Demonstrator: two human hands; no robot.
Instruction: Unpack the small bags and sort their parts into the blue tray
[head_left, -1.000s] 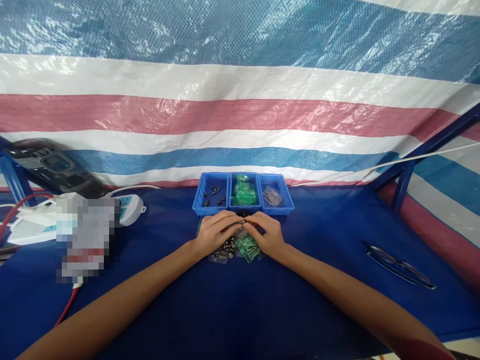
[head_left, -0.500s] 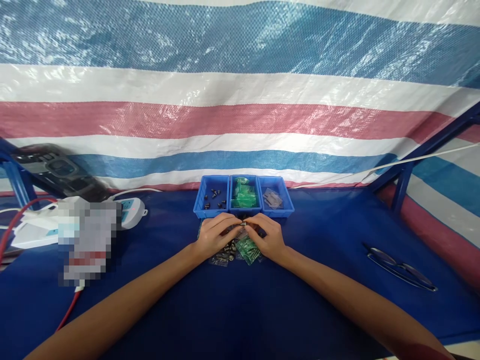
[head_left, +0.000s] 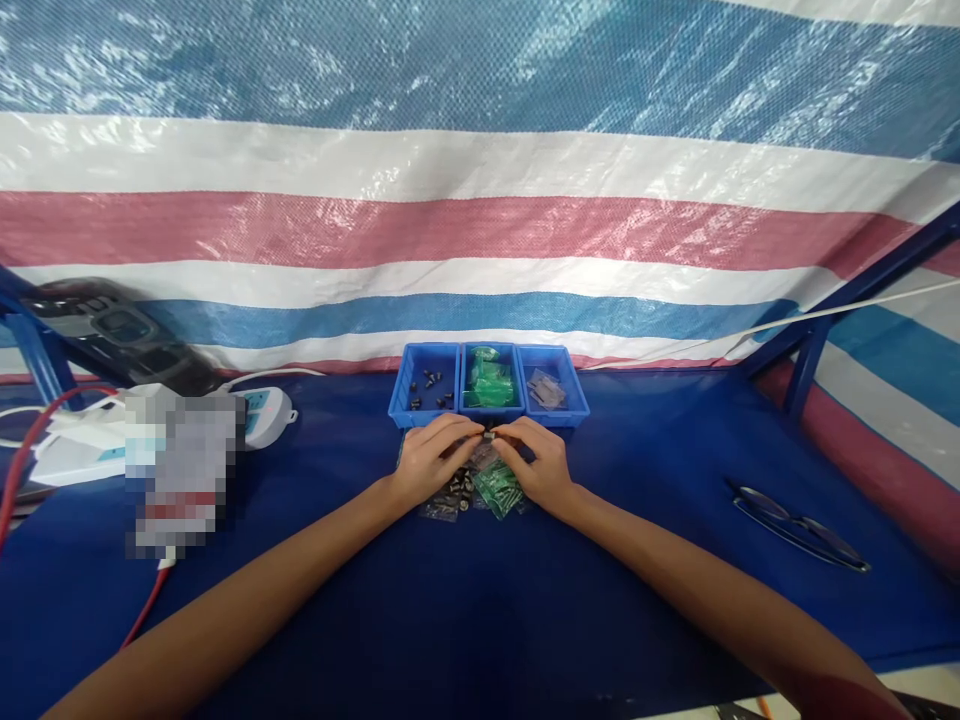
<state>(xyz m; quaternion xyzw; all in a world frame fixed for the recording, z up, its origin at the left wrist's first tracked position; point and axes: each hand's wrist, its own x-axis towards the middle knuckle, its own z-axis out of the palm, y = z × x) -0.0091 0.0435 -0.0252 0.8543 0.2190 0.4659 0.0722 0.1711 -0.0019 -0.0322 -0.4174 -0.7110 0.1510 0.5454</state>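
My left hand (head_left: 433, 458) and my right hand (head_left: 543, 462) meet at the fingertips above a small pile. Both pinch a tiny silvery metal piece (head_left: 490, 436), too small to identify, mostly covered by fingers. Beneath them lie dark round metal parts (head_left: 463, 488), a green packet (head_left: 499, 488) with thin pieces inside and a clear packet (head_left: 441, 511). My fingers hide part of the pile. Just behind stand three blue bins: the left bin (head_left: 396, 400) has several dark metal parts, the middle bin (head_left: 491, 411) green packets, the right bin (head_left: 574, 400) clear packets.
Eyeglasses (head_left: 799, 525) lie at the right of the blue tabletop (head_left: 465, 620). On the left are a white power strip (head_left: 266, 415), a blurred-out device (head_left: 187, 470) with a red cable, and a dark object (head_left: 124, 330). A striped sheet (head_left: 480, 230) hangs behind.
The view has tilted down slightly, so the background sits a little higher. Both hands keep their pinch on the small metal piece; its exposed part looks slightly different.
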